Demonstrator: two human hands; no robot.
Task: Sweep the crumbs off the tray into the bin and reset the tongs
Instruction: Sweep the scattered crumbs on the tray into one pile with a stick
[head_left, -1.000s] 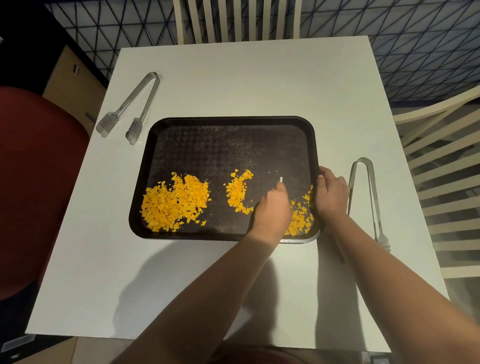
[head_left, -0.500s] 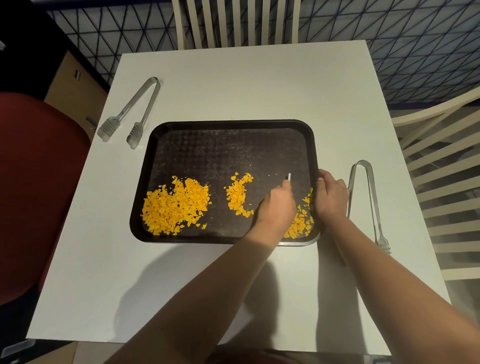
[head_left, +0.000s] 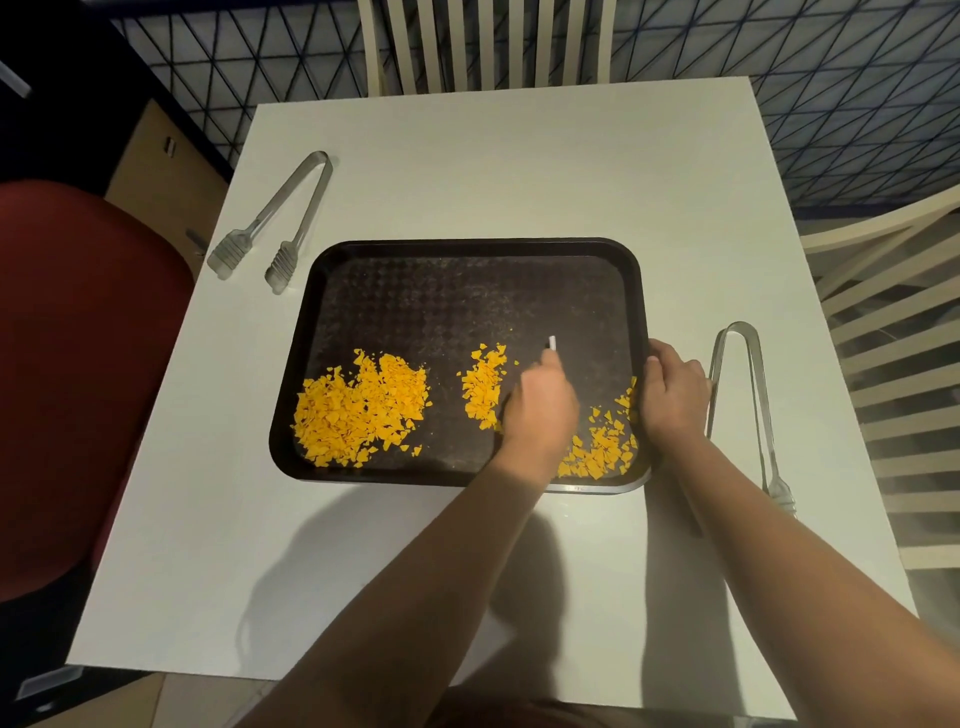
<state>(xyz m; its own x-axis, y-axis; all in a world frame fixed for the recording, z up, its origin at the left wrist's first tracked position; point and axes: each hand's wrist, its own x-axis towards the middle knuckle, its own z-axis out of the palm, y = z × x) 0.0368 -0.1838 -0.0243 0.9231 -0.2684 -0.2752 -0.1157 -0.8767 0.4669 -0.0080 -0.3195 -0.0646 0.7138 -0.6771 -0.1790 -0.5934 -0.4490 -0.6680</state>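
1. A dark tray (head_left: 467, 291) is steadied at its right rim by the right hand (head_left: 672, 397), whose fingers are curled over the edge.
2. A small white stick-like tool (head_left: 552, 342), too small to identify, is pinched in the left hand (head_left: 543, 410) above the tray's near right part.
3. Orange crumbs (head_left: 358, 410) are seen in three patches along the near side: a large heap at left, a smaller one mid-tray, a scatter at the near right corner.
4. Spillage is judged the main risk: the near right crumbs lie against the low rim and could be flicked onto the white table (head_left: 519, 166) by a hard stroke.
5. One pair of tongs (head_left: 275, 218) lies at the far left, another pair (head_left: 753, 410) just beside the right hand, where it could be knocked.
6. No bin is in view; open tabletop is left on the far side.
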